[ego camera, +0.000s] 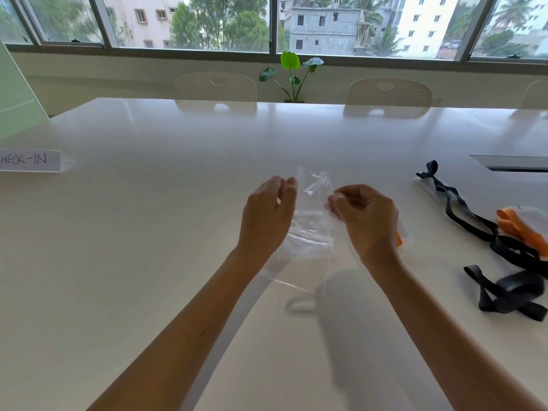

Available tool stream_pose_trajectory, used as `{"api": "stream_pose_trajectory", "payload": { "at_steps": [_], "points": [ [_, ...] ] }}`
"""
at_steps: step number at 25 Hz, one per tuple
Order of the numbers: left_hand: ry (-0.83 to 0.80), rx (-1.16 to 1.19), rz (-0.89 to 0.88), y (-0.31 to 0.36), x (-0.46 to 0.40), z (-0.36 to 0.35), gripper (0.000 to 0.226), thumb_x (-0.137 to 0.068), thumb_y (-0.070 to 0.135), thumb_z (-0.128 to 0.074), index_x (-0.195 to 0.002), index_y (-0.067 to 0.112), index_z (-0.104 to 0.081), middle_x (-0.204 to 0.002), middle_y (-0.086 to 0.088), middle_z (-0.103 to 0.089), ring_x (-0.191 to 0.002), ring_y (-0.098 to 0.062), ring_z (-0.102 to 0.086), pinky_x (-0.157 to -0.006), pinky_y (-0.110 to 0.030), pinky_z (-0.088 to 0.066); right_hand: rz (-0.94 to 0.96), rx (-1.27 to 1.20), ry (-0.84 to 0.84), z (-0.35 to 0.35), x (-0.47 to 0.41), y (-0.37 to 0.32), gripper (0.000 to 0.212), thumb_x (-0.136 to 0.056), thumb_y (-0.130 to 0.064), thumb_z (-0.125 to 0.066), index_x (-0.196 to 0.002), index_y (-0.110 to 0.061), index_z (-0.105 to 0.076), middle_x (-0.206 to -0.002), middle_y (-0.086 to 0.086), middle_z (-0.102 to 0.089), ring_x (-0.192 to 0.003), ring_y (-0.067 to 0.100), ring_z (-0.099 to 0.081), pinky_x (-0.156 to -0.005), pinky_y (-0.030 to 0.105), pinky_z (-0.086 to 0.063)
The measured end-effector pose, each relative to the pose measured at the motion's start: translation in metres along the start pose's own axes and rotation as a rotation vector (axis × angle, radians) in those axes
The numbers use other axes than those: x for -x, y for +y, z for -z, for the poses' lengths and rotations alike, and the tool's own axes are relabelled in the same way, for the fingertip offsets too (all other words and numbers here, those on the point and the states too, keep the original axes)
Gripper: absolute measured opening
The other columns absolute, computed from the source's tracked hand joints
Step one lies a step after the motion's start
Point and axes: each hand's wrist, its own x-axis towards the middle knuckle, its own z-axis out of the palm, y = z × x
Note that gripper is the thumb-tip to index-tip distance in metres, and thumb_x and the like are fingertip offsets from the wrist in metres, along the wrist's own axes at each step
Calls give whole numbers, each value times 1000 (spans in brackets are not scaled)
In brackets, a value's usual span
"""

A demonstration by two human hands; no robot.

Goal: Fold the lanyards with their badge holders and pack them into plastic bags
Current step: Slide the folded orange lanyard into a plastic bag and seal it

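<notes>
Two hands, left hand (pixel 268 215) and right hand (pixel 366 216), pinching plastic bag (pixel 305 250) between them

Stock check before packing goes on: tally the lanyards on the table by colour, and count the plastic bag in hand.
Black lanyards: 2, one farther away, one nearer.
Orange lanyards: 1 plainly seen; an orange scrap behind the right hand cannot be told.
Clear plastic bag: 1, held with the left hand.
Total: 4
</notes>
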Motion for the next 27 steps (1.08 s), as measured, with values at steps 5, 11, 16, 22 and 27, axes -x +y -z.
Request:
{"api": "stream_pose_trajectory", "payload": {
  "at_steps": [5,11,16,22,27],
  "points": [
    [-201,526,679,2,-20,-10,37,-98,45,-38,-101,14,-58,-92,-2,-65,-79,-15,-60,-67,-30,-48,-94,-344,-194,13,-6,-19,18,-84,7,-57,-82,-11,-57,-69,9,-71,-64,23,-68,-63,31,-58],
    [-46,649,466,9,-22,-18,29,-99,26,-44,-78,15,-60,-57,4,-50,-46,-9,-44,-44,-19,-38,-142,-149,-295,37,-24,-16,19,-86,-3,-63,-79,-18,-72,-71,-3,-69,-63,12,-65,-57,25,-54],
    [107,284,232,13,-18,-32,26,-99,21,-43,-78,11,-55,-53,4,-43,-43,-14,-38,-44,-35,-41,-64,-170,-296,50,-39,-12,27,-82,6,-62,-86,-18,-73,-78,8,-68,-64,10,-65,-58,20,-53],
    [142,114,180,14,-19,-37,28,-100,22,-42,-83,4,-56,-50,6,-42,-36,-8,-45,-44,-44,-51,-36,-122,-407,62,-55,-5,57,-71,7,-73,-112,-32,-64,-70,-7,-58,-59,11,-58,-68,22,-55],
    [110,109,224,12,-27,-37,27,-100,24,-42,-82,11,-57,-50,8,-45,-36,-7,-45,-44,-37,-50,-33,-45,-531,68,-65,0,78,-63,2,-81,-125,-37,-53,-67,-9,-60,-62,9,-60,-65,17,-51]
  ]
}}
